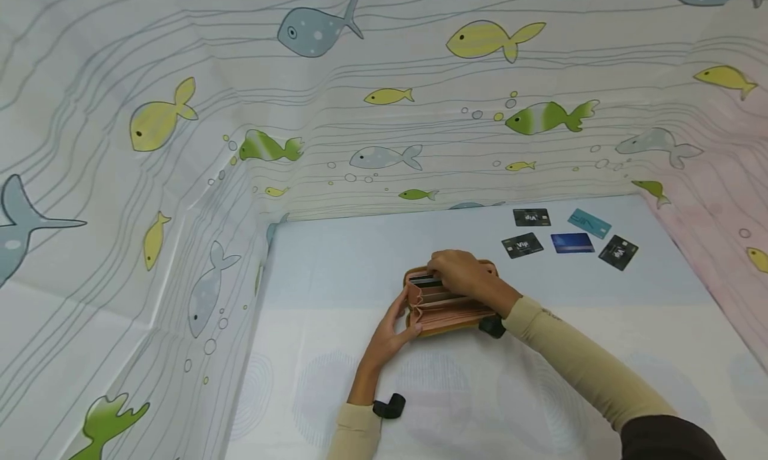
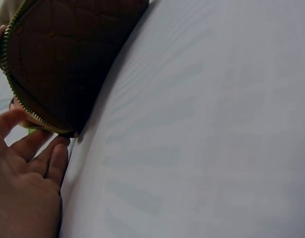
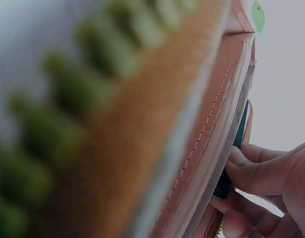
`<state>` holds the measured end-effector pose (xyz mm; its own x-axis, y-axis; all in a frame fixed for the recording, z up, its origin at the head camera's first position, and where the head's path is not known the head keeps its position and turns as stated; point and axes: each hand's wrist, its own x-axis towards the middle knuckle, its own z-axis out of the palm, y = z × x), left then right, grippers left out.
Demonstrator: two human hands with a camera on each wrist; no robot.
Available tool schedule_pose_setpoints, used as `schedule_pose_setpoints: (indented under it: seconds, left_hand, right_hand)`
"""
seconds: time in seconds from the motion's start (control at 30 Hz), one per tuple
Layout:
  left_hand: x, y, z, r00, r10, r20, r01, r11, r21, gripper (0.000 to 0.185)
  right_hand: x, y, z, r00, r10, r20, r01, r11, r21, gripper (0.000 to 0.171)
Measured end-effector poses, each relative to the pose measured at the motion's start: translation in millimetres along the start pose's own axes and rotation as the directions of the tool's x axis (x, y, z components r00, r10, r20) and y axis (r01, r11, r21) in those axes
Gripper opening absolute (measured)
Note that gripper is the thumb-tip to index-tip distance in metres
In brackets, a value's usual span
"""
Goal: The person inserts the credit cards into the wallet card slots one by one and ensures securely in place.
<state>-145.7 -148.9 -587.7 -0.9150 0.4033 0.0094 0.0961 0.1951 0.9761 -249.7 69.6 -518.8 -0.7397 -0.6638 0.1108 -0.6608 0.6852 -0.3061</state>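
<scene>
A tan zip-around wallet (image 1: 447,328) stands unzipped on the table, its pink inner pockets facing up. My left hand (image 1: 387,343) holds its left end, thumb on the near side and fingers toward the far side. In the left wrist view the quilted outside of the wallet looks dark brown, with a gold zipper (image 2: 19,99) along its edge. My right hand (image 1: 459,273) reaches into the far card slots. Seen from the right wrist, its thumb and fingers pinch a dark card (image 3: 239,129) at the wallet's far side. Other dark card edges (image 1: 422,279) show in the slots.
Beyond the wallet to the right lie three black cards (image 1: 531,217), a teal card (image 1: 590,223) and a blue card (image 1: 573,243). A fish-printed sheet (image 1: 336,120) rises behind and at the left of the white table (image 1: 336,260). Black wrist devices (image 1: 390,407) sit at both cuffs.
</scene>
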Motion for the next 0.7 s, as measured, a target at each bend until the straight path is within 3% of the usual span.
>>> schedule_pose_setpoints:
  seconds: [0.7]
  left_hand:
    - [0.5, -0.9, 1.2, 1.000, 0.027, -0.004, -0.026, 0.999, 0.023, 0.080]
  right_hand:
    - [-2.4, 4.2, 3.0, 0.999, -0.003, -0.044, 0.004, 1.000, 0.020, 0.011]
